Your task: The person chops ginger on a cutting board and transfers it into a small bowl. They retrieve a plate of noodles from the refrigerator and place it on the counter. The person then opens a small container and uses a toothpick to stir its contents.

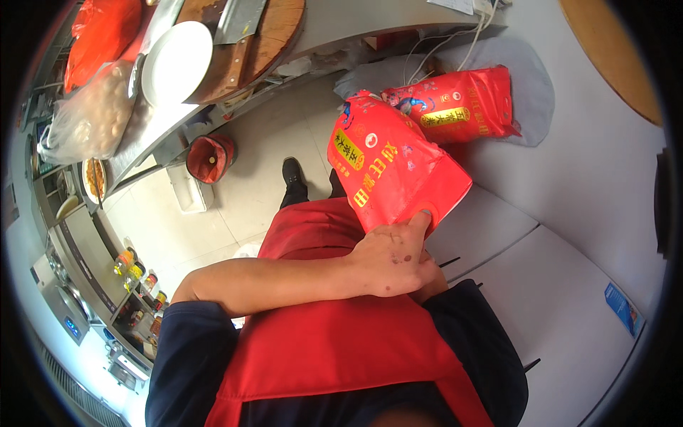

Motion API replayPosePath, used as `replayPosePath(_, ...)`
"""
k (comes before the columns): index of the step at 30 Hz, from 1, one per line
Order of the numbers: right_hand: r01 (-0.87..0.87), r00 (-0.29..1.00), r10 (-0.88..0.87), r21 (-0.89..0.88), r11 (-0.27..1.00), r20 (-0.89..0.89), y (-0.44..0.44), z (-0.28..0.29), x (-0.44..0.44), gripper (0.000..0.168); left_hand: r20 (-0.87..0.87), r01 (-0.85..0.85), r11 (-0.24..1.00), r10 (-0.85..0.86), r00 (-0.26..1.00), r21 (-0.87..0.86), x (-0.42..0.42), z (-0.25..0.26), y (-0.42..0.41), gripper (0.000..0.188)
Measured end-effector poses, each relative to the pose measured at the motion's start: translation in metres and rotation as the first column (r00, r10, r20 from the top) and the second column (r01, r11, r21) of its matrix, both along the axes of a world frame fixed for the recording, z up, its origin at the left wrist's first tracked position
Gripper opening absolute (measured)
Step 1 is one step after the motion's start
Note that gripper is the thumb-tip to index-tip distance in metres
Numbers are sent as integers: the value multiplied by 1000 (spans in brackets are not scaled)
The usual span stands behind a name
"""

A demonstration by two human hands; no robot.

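Note:
My left arm reaches across the red apron (331, 347), and my left hand (395, 261) grips the near end of a red rice bag (381, 157). This bag is tilted in front of my lap and bears large yellow printing. My right forearm (435, 283) shows only a little beyond the left hand; the right hand itself is hidden behind it. A second red rice bag (459, 107), with matching print, lies just past the held one on a grey sack (528, 96).
At upper left, a counter carries a round chopping board (285, 26), a cleaver (241, 26), a white plate (179, 64) and a clear bag of eggs (93, 115). Below are a red bin (211, 158) and a white tub (187, 189). White cables (469, 34) hang near the rice bags.

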State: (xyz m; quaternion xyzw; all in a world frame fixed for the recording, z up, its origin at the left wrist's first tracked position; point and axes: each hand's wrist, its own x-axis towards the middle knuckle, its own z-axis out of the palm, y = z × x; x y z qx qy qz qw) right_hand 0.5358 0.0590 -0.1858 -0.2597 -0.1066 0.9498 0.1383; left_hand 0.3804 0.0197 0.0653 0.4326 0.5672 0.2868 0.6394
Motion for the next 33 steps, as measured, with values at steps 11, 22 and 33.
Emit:
replayPosePath(11, -77, 995, 70, -97, 992, -73, -16, -27, -32, 66, -211, -112, 984, 81, 974, -139, -28, -12, -12, 29)
replayPosePath(22, -584, 288, 12, 165, 795, 958, 67, -100, 10, 47, 37, -731, 371, 902, 429, -573, -79, -183, -66, 7)
replayPosePath(33, -956, -71, -735, 164, 242, 674, 420, 28, 149, 32, -234, -811, 5, 956, 175, -586, -142, -265, -226, 9)
